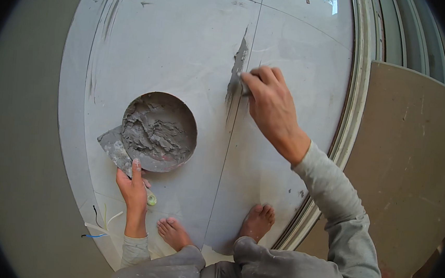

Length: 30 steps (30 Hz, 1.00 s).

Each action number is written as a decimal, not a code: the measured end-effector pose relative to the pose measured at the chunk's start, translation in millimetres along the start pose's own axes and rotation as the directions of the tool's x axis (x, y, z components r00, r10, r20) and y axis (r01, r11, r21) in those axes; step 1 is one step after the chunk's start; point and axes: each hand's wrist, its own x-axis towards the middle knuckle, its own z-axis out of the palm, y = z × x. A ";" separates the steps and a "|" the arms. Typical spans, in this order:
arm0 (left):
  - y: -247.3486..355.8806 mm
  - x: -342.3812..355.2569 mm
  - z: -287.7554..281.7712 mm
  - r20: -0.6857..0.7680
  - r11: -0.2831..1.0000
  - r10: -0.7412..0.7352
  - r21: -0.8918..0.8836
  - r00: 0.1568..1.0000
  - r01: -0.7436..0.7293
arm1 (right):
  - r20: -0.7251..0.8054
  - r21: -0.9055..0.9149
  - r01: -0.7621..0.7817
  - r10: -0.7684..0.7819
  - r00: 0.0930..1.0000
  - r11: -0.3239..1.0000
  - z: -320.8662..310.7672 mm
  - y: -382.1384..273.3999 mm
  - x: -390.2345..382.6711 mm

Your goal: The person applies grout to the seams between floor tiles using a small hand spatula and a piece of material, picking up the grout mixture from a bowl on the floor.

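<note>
My left hand [133, 192] is closed around a putty knife [115, 146] with a wide, smeared blade and a pale green handle end. Its thumb lies against the near rim of a round bowl [195, 137], and some fingers are hidden beneath. Thick grey grout [155, 131] lies heaped and smeared inside the bowl. Out over the floor, my right hand [274, 111] pinches a small dark flat tool [245, 90], mostly hidden by the fingers and slightly blurred. That tool is at a grey grout streak [240, 54] along a joint between the large white tiles [188, 42].
A metal door track [346, 133] runs along the right, with a brown board [407, 148] beyond it. Loose electrical wires [103, 229] stick out at lower left, by the wall [25, 123]. My bare feet [174, 233] stand on either side of the joint.
</note>
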 end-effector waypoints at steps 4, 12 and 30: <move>4.3 -11.9 -6.3 -0.011 1.000 -0.003 0.008 1.000 0.003 | 0.148 -0.054 0.027 -0.019 0.989 0.998 7.4 -21.9 -36.5; 0.4 -13.8 15.1 0.013 1.000 -0.015 0.010 1.000 0.015 | -0.075 0.038 -0.078 0.081 0.994 0.996 -30.2 22.2 -7.0; -10.6 -31.9 -3.0 0.037 0.999 -0.038 -0.027 0.999 0.039 | 0.093 -0.042 -0.126 0.130 0.987 0.991 3.1 -33.9 -65.1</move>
